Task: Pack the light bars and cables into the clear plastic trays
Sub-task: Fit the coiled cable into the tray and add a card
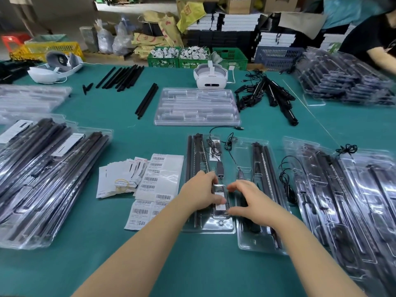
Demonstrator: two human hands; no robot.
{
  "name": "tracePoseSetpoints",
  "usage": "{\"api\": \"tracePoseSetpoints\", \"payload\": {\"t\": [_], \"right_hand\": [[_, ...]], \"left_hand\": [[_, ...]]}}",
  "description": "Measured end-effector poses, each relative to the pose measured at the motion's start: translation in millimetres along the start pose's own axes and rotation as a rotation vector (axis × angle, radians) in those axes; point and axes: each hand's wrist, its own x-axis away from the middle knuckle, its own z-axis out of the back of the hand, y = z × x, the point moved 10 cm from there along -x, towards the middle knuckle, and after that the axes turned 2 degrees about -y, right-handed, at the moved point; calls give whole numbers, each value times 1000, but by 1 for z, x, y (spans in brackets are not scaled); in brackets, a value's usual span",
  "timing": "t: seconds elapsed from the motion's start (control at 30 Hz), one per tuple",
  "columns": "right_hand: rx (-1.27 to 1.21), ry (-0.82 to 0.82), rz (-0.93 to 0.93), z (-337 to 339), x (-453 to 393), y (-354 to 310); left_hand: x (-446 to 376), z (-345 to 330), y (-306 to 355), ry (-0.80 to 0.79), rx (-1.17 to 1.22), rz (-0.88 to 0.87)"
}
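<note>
A clear plastic tray [209,229] lies in front of me on the green table with black light bars [197,159] in its left slots. A black cable with an inline controller [220,168] runs down its middle. A small black part in a shiny bag with white labels [219,198] sits in the tray's lower pocket. My left hand [200,191] holds it from the left, thumb on top. My right hand [250,200] pinches it from the right between thumb and forefinger. A second tray [257,246] with bars and a cable lies just to the right.
Empty clear trays [197,107] are stacked at centre, with loose black bars [147,99] and a bundle of bars with cables [270,93] beside them. Barcode label sheets [158,179] lie left of my hands. Filled trays are piled left [42,179] and right [353,200]. A white headset [211,76] and another person's arm [379,54] are beyond.
</note>
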Motion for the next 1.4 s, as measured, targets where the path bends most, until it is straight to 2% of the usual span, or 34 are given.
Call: {"api": "tracePoseSetpoints", "payload": {"t": [0.13, 0.3, 0.4, 0.63, 0.73, 0.83, 0.9, 1.03, 1.1, 1.2, 1.3, 1.4], "right_hand": [[-53, 77, 34, 2, 4, 2], [42, 360, 74, 7, 14, -2], [122, 462, 145, 6, 20, -9], [240, 444, 146, 0, 19, -10], [255, 433, 140, 0, 18, -10], [253, 433, 136, 0, 19, -10], [249, 429, 132, -1, 19, -10], [244, 429, 121, -1, 18, -8], [239, 427, 114, -1, 18, -7], [227, 420, 113, -1, 18, -6], [224, 415, 107, -2, 16, -4], [218, 428, 107, -1, 16, -3]], "left_hand": [[7, -6, 4, -47, -60, -13], [11, -7, 5, -62, -27, -40], [10, -3, 1, -53, 58, -49], [4, 10, -13, 128, 265, 29], [5, 10, -11, 165, 227, 33], [12, 31, -18, 331, 201, 61], [18, 50, -29, 430, 91, 132], [16, 58, -47, 329, -137, 284], [13, 51, -51, 248, -163, 324], [9, 47, -56, 225, -140, 357], [6, 47, -58, 198, -15, 358], [4, 44, -66, 141, 341, 386]]}}
